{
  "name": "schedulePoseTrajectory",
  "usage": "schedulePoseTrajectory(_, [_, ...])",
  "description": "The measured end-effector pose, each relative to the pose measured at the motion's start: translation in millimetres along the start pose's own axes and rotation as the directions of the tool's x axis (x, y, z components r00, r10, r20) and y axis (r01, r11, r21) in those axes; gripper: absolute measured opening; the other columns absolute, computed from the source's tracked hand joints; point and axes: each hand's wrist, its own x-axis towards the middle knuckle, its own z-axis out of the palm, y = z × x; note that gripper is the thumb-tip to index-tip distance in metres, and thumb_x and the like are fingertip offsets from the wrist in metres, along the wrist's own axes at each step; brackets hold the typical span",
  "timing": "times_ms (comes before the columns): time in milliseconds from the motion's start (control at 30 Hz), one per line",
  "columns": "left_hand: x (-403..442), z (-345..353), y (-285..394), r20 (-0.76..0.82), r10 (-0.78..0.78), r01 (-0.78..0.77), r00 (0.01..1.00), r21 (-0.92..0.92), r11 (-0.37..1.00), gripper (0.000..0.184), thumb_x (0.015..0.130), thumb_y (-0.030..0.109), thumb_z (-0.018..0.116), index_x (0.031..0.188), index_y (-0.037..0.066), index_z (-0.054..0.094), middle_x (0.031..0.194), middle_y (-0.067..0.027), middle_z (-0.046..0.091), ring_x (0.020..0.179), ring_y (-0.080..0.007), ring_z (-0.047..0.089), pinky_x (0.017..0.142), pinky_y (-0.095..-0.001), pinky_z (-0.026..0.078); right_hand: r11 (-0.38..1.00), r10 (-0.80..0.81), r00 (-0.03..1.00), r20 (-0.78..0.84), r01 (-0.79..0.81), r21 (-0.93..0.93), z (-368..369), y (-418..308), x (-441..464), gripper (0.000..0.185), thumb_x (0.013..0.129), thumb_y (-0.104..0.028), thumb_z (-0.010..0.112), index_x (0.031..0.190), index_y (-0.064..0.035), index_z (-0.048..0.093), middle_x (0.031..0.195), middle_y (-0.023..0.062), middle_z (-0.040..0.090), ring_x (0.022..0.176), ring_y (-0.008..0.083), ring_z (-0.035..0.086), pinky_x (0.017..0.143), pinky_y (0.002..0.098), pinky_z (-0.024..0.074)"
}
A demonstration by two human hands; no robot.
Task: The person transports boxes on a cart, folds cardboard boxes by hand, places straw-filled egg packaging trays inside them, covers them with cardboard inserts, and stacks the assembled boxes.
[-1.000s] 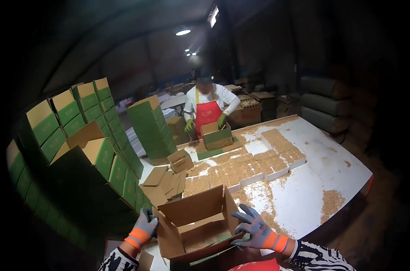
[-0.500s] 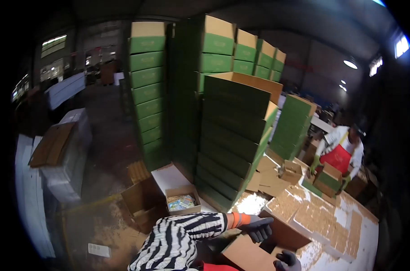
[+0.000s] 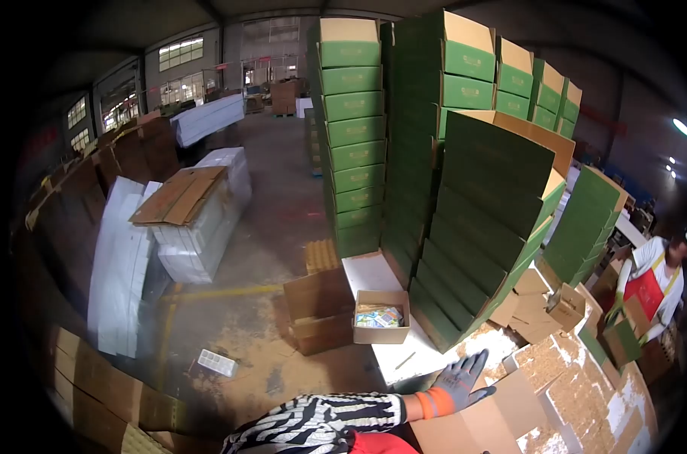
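Observation:
My left hand (image 3: 462, 384), in a grey glove with an orange cuff, has its fingers spread just above the flaps of an open brown cardboard box (image 3: 472, 425) at the bottom edge. Nothing is in it. My right hand is out of sight. Left of the tall green cartons, a small brown box (image 3: 381, 334) holding colourful printed cards (image 3: 381, 316) stands on a white surface (image 3: 400, 362).
Stacked green cartons (image 3: 464, 219) rise behind the box. A person in a red apron (image 3: 644, 293) handles a carton at the right. Sawdust-filled trays (image 3: 578, 378) cover the worktable. Wrapped white bundles (image 3: 196, 246) stand on the left floor.
The view has swung left, so the cartons and worktable sit further right. My left hand has come off the box wall and opened. My right hand has left view.

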Motion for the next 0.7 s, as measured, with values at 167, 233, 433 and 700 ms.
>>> schedulePoseTrajectory(167, [8.0, 13.8, 1.2, 0.531, -0.150, 0.034, 0.834, 0.221, 0.975, 0.080, 0.093, 0.062, 0.035, 0.138, -0.004, 0.036, 0.094, -0.0186, 0.067, 0.082, -0.0326, 0.066, 0.070, -0.0437, 0.050, 0.318, 0.732, 0.637, -0.241, -0.008, 0.948, 35.5, 106.2, 0.9, 0.057, 0.096, -0.040, 0.051, 0.138, -0.0033, 0.044, 0.135, 0.0175, 0.051, 0.123, 0.0333, 0.049, 0.099, 0.0423, 0.0447])
schedulePoseTrajectory(233, [10.4, -19.3, 38.6, 0.503, 0.012, -0.109, 0.864, 0.164, 0.980, 0.074, 0.093, 0.059, 0.037, 0.132, -0.003, 0.043, 0.095, -0.0180, 0.066, 0.083, -0.0321, 0.066, 0.069, -0.0419, 0.050, 0.544, 0.005, 0.828, -0.561, 0.469, 0.696, 59.0, 149.2, -2.3, 0.060, 0.096, -0.041, 0.047, 0.140, -0.0005, 0.040, 0.137, 0.0158, 0.049, 0.128, 0.0336, 0.043, 0.095, 0.0421, 0.0475])
schedulePoseTrajectory(433, [14.2, -43.0, 51.7, -0.278, 0.352, -0.445, 0.894, -0.449, 0.775, 0.039, 0.092, 0.032, 0.052, 0.116, 0.001, 0.056, 0.100, -0.0115, 0.063, 0.095, -0.0279, 0.062, 0.077, -0.0367, 0.050, 0.418, 0.331, 0.897, -0.294, 0.141, 0.898, -15.1, 137.9, -15.4, 0.059, 0.093, -0.037, 0.054, 0.138, -0.0016, 0.042, 0.137, 0.0138, 0.049, 0.127, 0.0327, 0.044, 0.099, 0.0464, 0.0428])
schedulePoseTrajectory(700, [3.0, 46.5, -62.7, 0.554, -0.116, 0.559, 0.824, -0.765, 0.319, 0.046, 0.094, 0.034, 0.051, 0.130, 0.005, 0.046, 0.125, -0.0096, 0.055, 0.111, -0.0216, 0.053, 0.095, -0.0330, 0.042, 0.885, -0.371, 0.917, -0.148, 0.397, 0.243, 65.1, 78.5, -0.5, 0.028, 0.075, -0.021, 0.068, 0.100, -0.0101, 0.061, 0.116, 0.0100, 0.055, 0.096, 0.0302, 0.055, 0.079, 0.0374, 0.0481])
